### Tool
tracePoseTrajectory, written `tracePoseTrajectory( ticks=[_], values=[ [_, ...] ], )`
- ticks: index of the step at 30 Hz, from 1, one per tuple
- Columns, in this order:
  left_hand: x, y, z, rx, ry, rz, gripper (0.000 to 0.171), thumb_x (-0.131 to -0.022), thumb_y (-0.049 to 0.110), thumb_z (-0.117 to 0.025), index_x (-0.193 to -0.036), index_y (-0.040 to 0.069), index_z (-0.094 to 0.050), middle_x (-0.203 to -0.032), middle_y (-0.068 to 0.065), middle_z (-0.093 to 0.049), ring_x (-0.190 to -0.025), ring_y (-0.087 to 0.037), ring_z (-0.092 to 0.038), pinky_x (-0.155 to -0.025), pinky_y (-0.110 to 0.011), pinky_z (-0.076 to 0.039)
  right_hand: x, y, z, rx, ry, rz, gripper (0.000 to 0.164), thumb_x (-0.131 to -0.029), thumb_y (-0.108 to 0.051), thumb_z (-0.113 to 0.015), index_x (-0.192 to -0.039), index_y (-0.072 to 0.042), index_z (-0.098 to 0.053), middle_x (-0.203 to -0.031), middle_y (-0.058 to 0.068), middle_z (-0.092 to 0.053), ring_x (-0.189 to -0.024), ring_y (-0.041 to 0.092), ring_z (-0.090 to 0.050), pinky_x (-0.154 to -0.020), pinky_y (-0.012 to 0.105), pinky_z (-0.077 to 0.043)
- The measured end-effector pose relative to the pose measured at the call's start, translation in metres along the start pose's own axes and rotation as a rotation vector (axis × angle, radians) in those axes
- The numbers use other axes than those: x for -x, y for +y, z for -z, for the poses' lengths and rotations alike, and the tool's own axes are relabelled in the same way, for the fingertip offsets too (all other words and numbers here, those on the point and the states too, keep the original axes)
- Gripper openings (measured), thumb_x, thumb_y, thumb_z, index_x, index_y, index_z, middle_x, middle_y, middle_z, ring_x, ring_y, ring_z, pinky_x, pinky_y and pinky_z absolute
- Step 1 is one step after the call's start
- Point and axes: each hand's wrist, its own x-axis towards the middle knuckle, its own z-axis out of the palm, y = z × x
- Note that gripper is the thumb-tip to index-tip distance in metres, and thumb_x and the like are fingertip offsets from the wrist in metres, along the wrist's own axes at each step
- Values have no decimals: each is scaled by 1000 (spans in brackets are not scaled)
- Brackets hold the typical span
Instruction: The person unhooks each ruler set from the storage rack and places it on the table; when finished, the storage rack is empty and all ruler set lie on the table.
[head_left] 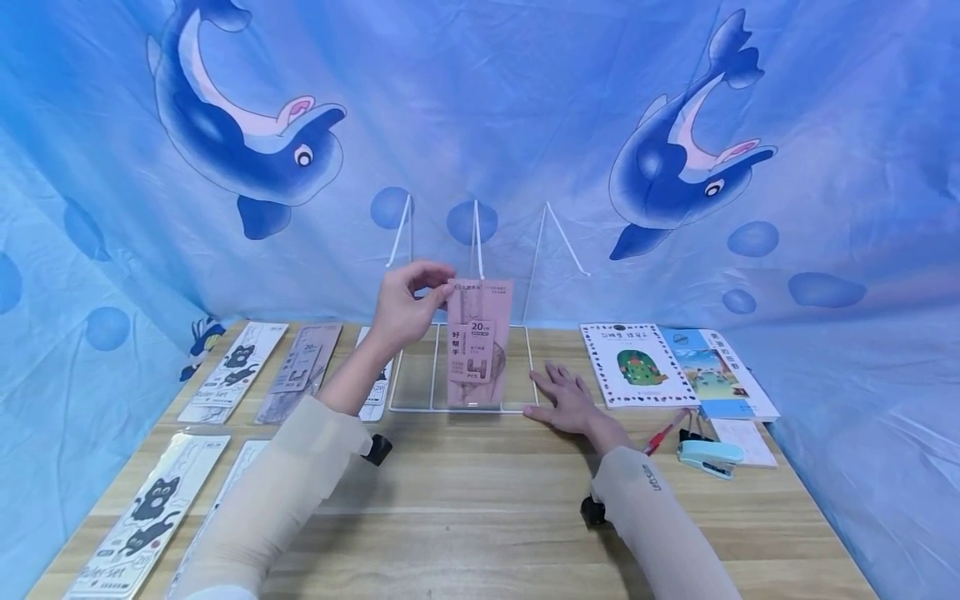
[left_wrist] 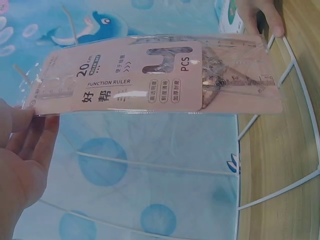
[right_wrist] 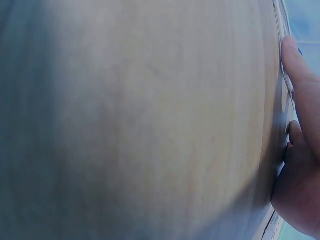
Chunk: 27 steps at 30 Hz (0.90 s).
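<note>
My left hand (head_left: pixel 407 307) pinches the upper left corner of a pink ruler set pack (head_left: pixel 474 342), marked 20 cm. The pack is upright in front of the middle prong of a white wire rack (head_left: pixel 420 410). In the left wrist view, clear rulers show through the wrapper of the pink pack (left_wrist: pixel 140 80); whether it hangs on the prong I cannot tell. My right hand (head_left: pixel 567 402) rests on the table with fingers spread, at the right front corner of the rack's base. The right wrist view shows only part of that hand (right_wrist: pixel 305 115).
Several ruler set packs (head_left: pixel 153 508) lie on the left of the wooden table (head_left: pixel 480 517). Booklets (head_left: pixel 637 367), a red pen (head_left: pixel 660 437), a black binder clip (head_left: pixel 696 429) and a light blue stapler (head_left: pixel 708 456) lie on the right. A blue dolphin curtain (head_left: pixel 480 100) hangs behind.
</note>
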Motion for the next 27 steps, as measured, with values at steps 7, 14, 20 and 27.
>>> tracePoseTrajectory(
  ticks=[7, 14, 20, 27],
  values=[
    [13, 19, 5, -17, -77, 46, 19, -88, -2, -64, -107, -3, -66, -95, -23, -68, -75, -5, -65, -71, -24, -63, 0, 5, -1, -4, -1, 7, 77, -90, -59, -55, -153, -26, -26, -165, 13, -10, -153, 36, -3, -124, 62, -2],
    [31, 36, 29, -113, -200, 107, 21, -88, -1, -64, -109, -1, -66, -103, -20, -69, -81, -3, -67, -71, -26, -63, 1, 4, -4, 3, 13, 29, 77, -90, -59, -55, -153, -24, -27, -164, 15, -11, -153, 38, -4, -124, 63, -2],
    [53, 31, 74, -216, -341, 231, 21, -88, -2, -63, -109, 1, -65, -104, -19, -70, -81, -3, -69, -70, -27, -63, 1, 1, -4, 7, 22, 36, 76, -90, -59, -54, -153, -24, -27, -164, 15, -12, -152, 38, -5, -124, 64, -4],
    [94, 0, 129, -197, -439, 457, 24, -88, -2, -60, -113, 0, -60, -101, -22, -66, -81, -14, -69, -71, -34, -64, 2, 0, 0, 1, 11, 29, 75, -91, -57, -54, -153, -24, -27, -164, 14, -11, -153, 38, -4, -124, 63, -3]
  ],
)
